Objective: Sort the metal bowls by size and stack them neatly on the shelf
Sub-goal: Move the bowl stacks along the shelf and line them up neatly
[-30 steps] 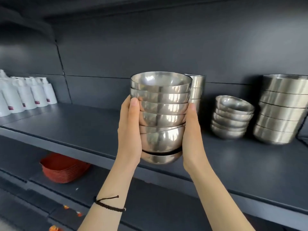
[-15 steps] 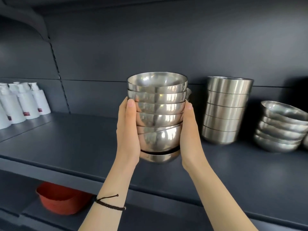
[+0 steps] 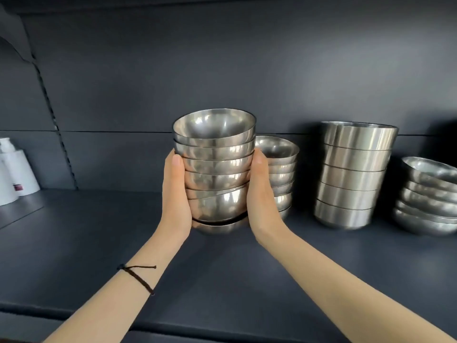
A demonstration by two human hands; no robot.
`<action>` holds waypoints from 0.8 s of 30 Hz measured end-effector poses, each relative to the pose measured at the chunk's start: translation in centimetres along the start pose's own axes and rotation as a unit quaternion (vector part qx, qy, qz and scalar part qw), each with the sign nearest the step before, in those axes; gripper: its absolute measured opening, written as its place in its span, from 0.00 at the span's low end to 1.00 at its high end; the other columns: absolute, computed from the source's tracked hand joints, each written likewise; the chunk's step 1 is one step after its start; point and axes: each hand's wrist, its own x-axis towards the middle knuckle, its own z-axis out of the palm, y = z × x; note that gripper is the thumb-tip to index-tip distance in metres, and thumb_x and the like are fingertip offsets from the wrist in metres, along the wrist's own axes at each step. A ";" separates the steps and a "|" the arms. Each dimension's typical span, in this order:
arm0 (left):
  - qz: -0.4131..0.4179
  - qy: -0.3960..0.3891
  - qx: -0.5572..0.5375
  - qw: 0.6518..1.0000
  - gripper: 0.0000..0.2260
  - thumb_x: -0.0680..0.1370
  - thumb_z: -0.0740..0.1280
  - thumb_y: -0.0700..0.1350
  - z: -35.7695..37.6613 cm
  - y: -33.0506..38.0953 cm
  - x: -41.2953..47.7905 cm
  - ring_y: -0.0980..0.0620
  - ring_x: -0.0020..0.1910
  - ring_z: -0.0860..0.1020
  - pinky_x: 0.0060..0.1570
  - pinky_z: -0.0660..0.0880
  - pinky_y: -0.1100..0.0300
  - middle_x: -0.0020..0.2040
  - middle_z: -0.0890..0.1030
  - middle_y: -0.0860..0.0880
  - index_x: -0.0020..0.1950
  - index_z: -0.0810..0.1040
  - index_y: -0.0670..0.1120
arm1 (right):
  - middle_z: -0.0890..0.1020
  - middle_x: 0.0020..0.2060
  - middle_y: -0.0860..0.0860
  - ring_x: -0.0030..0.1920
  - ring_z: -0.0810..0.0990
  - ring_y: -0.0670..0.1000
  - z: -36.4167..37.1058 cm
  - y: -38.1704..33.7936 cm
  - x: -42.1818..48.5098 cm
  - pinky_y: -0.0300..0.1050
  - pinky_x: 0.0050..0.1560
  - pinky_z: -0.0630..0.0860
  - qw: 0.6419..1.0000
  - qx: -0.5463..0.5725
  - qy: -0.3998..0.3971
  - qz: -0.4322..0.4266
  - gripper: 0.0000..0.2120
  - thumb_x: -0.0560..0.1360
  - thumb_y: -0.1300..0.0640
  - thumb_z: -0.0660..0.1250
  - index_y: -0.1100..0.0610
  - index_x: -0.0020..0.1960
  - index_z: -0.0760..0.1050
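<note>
- Stack of small round metal bowls, the held stack (image 3: 214, 174), sits between the two palms in front of the chest, over the dark shelf (image 3: 222, 280); whether its bottom bowl touches the board I cannot tell.
- The left hand (image 3: 176, 194) and right hand (image 3: 259, 191) clasp it from opposite sides, thumbs straight up the near face and fingers wrapped out of sight round the back.
- Its long axis stands upright, though the lower bowls nest crookedly (one rim tilts plainly).
- A neighbouring stack (image 3: 282, 174) of like-looking bowls stands on the shelf just behind and to the right, partly hidden by the right hand, so that hand is the nearer.
- Further right stand a tall stack (image 3: 353, 174) of straight-sided bowls and a shallow stack (image 3: 427, 196) at the frame edge.
- White bottles (image 3: 17, 174) stand far left; a cord bracelet (image 3: 138, 278) circles the left wrist.
- The likely next move is setting down beside the matching pile; the gap there looks narrow.
</note>
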 end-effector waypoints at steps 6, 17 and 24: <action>-0.016 -0.022 -0.012 1.000 0.43 0.66 0.63 0.77 -2.2 -2.7 4.2 0.45 0.64 0.78 0.66 0.72 0.40 0.63 0.80 0.43 0.69 0.74 0.46 | 0.76 0.68 0.41 0.69 0.72 0.42 3.6 3.0 2.5 0.50 0.73 0.66 0.996 0.028 0.080 -0.037 0.34 0.72 0.29 0.51 0.41 0.73 0.66; -0.021 -0.038 -0.015 0.999 0.41 0.68 0.64 0.75 -4.6 -5.6 6.4 0.42 0.66 0.76 0.67 0.70 0.38 0.66 0.78 0.41 0.70 0.72 0.46 | 0.76 0.67 0.40 0.68 0.72 0.38 5.3 6.0 3.8 0.42 0.72 0.66 0.992 0.023 0.111 -0.062 0.27 0.78 0.38 0.51 0.44 0.74 0.66; -0.003 -0.024 0.015 1.000 0.34 0.72 0.59 0.68 -5.9 -6.1 7.0 0.47 0.64 0.77 0.67 0.72 0.42 0.64 0.79 0.45 0.69 0.71 0.45 | 0.70 0.71 0.39 0.72 0.67 0.37 5.5 7.7 4.5 0.45 0.75 0.62 0.995 -0.052 0.068 -0.044 0.33 0.76 0.31 0.47 0.43 0.77 0.60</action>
